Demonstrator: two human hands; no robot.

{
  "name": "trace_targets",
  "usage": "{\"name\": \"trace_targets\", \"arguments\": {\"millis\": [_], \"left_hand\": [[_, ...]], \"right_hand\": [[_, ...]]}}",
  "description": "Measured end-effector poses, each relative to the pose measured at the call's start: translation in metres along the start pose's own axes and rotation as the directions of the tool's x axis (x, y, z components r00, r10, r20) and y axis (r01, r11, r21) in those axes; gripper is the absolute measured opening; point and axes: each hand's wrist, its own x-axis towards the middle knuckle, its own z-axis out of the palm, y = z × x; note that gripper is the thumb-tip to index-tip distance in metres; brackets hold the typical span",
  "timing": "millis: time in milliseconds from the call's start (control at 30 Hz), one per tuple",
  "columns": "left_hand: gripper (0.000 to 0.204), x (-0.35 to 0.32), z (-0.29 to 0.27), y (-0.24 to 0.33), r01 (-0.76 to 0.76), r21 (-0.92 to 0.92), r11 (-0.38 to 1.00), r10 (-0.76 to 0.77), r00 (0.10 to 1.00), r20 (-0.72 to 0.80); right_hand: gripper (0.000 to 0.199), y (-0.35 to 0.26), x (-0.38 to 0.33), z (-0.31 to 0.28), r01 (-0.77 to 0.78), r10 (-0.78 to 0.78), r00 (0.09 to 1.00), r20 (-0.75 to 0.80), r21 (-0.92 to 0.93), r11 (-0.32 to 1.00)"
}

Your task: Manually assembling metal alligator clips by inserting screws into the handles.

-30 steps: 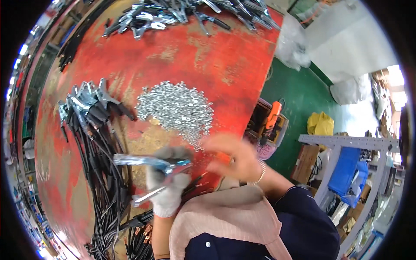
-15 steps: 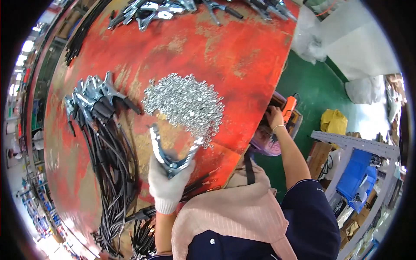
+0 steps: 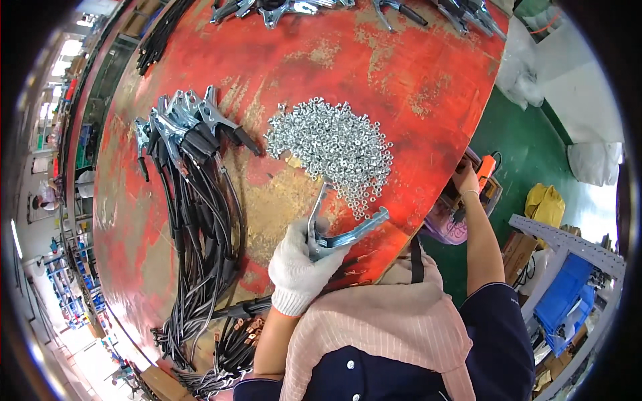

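My left hand (image 3: pixel 301 267), in a white knit glove, is closed around a shiny metal clamp (image 3: pixel 358 232). The clamp's two arms spread apart, one pointing up and the other to the right. Just beyond it lies a loose heap of small silvery nuts (image 3: pixel 334 150) on the red, worn table (image 3: pixel 414 87). My bare right hand (image 3: pixel 466 179) reaches past the table's right edge into an open container, beside an orange tool (image 3: pixel 486 171). Its fingers are mostly hidden there, so what they touch cannot be seen.
To the left, metal clamps (image 3: pixel 180 120) sit on a bundle of black cables (image 3: pixel 200 220). More clamps (image 3: pixel 274 10) line the far edge. Copper-ended cables (image 3: pixel 247 334) lie near my left forearm. A grey rack (image 3: pixel 568 240) and a yellow bag (image 3: pixel 545 206) stand on the green floor at right.
The clamp has turned in my left hand, its arms swinging from upward toward the right. My right hand has sunk further into the container. The whole view has shifted.
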Motion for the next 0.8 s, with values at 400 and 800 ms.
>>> {"name": "trace_targets", "arguments": {"millis": [400,800], "left_hand": [[0.044,-0.008,0.002,-0.016,-0.293,0.107,0.95,0.301,0.951,-0.071],[0.046,-0.028,-0.03,-0.03,-0.198,0.082,0.977,0.213,0.935,-0.284]], "right_hand": [[0.046,-0.136,-0.153,-0.171,0.181,-0.356,0.927,-0.116,0.971,0.154],[0.04,-0.261,-0.203,-0.177,0.747,-0.922,0.377,-0.094,0.619,0.242]]}}
